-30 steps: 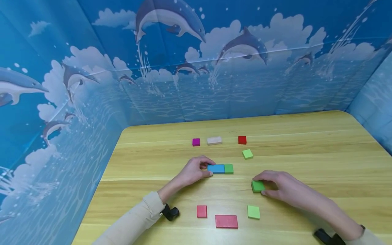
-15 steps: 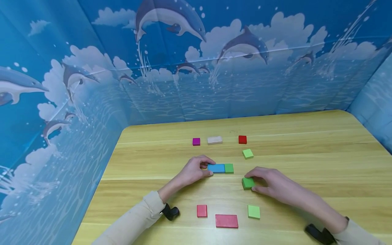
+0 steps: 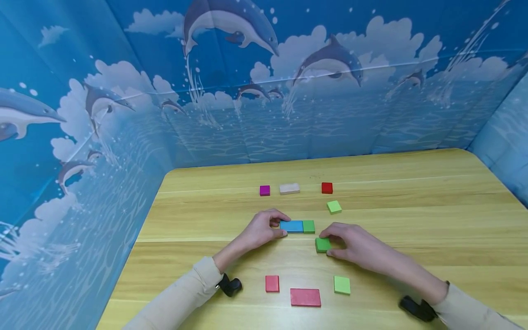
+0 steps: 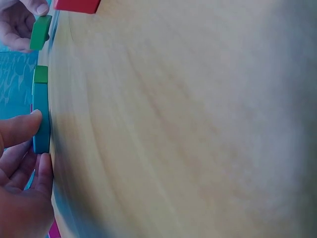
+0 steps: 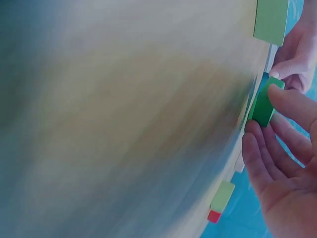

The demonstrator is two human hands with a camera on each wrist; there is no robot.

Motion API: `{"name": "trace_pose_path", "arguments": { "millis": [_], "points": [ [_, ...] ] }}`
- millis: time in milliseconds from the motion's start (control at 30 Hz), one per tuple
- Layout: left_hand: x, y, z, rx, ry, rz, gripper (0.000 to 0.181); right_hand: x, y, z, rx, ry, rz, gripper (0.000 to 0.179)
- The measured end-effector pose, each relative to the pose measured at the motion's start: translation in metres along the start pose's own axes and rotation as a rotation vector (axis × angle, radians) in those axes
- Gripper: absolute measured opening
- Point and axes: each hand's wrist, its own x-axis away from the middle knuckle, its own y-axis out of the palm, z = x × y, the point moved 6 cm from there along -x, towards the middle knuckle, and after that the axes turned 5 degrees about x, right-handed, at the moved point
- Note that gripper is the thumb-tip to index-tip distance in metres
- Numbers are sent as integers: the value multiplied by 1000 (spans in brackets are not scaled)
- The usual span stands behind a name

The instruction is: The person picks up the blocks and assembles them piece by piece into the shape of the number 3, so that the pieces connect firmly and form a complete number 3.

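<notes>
In the head view my left hand (image 3: 261,229) holds the left end of a flat blue block (image 3: 291,227) between thumb and fingers. A small green block (image 3: 308,226) lies against the blue block's right end. My right hand (image 3: 359,243) pinches a second green block (image 3: 322,245) between thumb and fingers, just right of and nearer than that pair. In the left wrist view this held green block (image 4: 41,32) is tilted and apart from the pair. The right wrist view shows the thumb on one face of the held block (image 5: 267,104), with fingertips at its lower edge.
Behind the hands lie a purple block (image 3: 265,190), a whitish block (image 3: 289,189), a red block (image 3: 327,188) and a light green block (image 3: 334,207). Nearer are a pinkish-red square (image 3: 272,283), a longer red block (image 3: 305,297) and another light green block (image 3: 342,285). A dolphin-print curtain (image 3: 264,133) borders the table.
My right hand has moved left and slightly away from me, carrying the green block toward the blue and green pair. My left hand stays in place on the blue block.
</notes>
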Motion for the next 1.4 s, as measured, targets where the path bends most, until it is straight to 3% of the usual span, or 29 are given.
{"name": "trace_pose_path", "arguments": {
  "millis": [567, 1100, 1400],
  "points": [
    [-1, 1, -2, 9, 8, -1, 27, -17, 8, -7, 33, 18, -21, 36],
    [-2, 0, -4, 0, 14, 1, 27, -16, 5, -4, -45, 25, -4, 33],
    [-1, 0, -2, 5, 8, 5, 27, -16, 3, -3, -14, -19, 41, 25]
  ]
}}
